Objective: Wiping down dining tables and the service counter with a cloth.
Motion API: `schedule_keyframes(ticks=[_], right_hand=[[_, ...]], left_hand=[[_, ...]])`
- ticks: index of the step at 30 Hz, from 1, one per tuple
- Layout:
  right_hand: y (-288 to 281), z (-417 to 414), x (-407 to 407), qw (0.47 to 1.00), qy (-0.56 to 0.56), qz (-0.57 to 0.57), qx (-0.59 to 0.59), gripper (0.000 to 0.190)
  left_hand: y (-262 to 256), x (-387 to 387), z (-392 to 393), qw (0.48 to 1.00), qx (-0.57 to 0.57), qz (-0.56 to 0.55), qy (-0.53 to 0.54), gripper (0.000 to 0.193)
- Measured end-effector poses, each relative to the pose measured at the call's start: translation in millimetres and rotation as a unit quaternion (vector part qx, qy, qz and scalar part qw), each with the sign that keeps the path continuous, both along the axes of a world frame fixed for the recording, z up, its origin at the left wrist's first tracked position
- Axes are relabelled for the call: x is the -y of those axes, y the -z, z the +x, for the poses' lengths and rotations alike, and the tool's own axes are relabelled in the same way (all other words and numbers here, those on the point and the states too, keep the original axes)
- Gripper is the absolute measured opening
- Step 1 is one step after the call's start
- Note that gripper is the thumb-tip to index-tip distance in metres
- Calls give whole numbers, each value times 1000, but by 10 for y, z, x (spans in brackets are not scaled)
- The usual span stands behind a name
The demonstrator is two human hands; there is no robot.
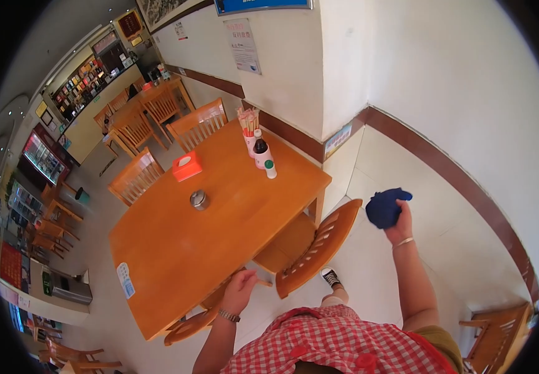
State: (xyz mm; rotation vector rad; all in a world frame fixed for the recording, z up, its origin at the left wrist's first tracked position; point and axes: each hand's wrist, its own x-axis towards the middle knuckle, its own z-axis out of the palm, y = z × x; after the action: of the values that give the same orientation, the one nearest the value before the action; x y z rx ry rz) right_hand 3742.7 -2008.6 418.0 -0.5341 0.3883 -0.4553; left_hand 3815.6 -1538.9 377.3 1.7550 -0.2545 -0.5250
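Note:
My right hand [401, 223] is raised to the right of the table and grips a bunched dark blue cloth [383, 208]. My left hand [241, 291] hovers by the near edge of the wooden table [176, 243], fingers loosely bent, and whether it touches a chair there I cannot tell. On the tabletop are a round metal container [199, 199], an orange-red tissue box [187, 166], a holder of wrapped chopsticks [249, 126], a dark sauce bottle [260, 146] and a white shaker with a green cap [270, 169].
A wooden chair [320, 252] stands between the table and me, another [194, 322] at the near left. Two chairs line the far side, one of them [136, 175] nearer the left. The wall [288, 61] meets the table's back edge. A wooden seat [500, 334] is at lower right.

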Motion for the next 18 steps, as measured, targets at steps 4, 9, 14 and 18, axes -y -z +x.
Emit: schedule_keyframes(ticks=[4, 9, 14, 18], right_hand=[[69, 1046, 1194, 997, 66, -6, -30, 41], [55, 2793, 2874, 991, 67, -96, -69, 21], [468, 3986, 3490, 912, 72, -346, -208, 37], [1262, 4165, 2460, 613, 251, -677, -320, 49]], left_hand=[[385, 77, 46, 993, -21, 55, -106, 26], [350, 574, -143, 960, -44, 176, -213, 25], [28, 1143, -228, 938, -81, 222, -254, 26], [205, 1256, -426, 908, -106, 273, -300, 27]])
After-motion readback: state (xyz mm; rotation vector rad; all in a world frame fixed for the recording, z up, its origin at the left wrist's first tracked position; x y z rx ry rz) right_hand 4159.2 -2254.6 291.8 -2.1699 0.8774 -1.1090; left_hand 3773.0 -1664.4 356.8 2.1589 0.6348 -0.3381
